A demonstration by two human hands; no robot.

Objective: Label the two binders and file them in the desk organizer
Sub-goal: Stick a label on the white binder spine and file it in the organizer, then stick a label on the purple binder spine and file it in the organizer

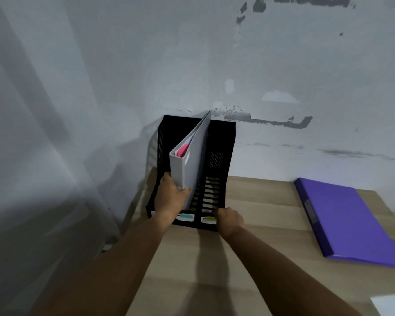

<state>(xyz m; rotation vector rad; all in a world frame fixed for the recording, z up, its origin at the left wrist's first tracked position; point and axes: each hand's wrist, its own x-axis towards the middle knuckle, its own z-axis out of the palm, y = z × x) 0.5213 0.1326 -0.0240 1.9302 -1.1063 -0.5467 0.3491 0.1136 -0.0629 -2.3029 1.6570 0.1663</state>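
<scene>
My left hand grips the white binder by its spine, upright in the organizer. My right hand, closed, steadies the organizer's front edge. The purple binder lies flat on the bench, right of my right hand, long axis running away from me.

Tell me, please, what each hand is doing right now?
Left hand: closed on the grey plastic binder.
Right hand: closed on the black mesh desk organizer.
</scene>
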